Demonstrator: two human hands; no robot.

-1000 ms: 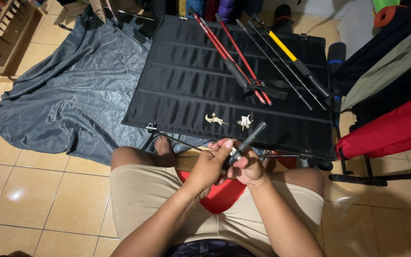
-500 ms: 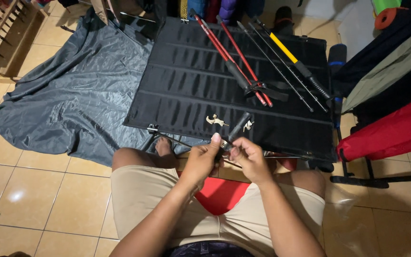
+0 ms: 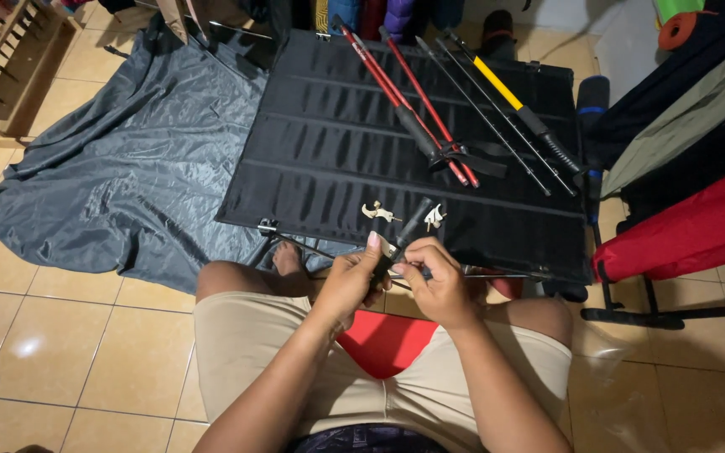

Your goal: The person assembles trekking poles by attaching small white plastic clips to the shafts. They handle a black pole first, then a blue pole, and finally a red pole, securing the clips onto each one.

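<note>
You have one view only, from the camera on your head, tilted steeply down and forward over your lap. Your forearms enter from the bottom edge, and your left hand point(image 3: 354, 281) and right hand point(image 3: 434, 289) sit near, just below the frame's centre. Beyond them the view takes in the near edge of the black slatted desk point(image 3: 312, 159), with the tiled floor point(image 3: 86, 335) at left.
</note>
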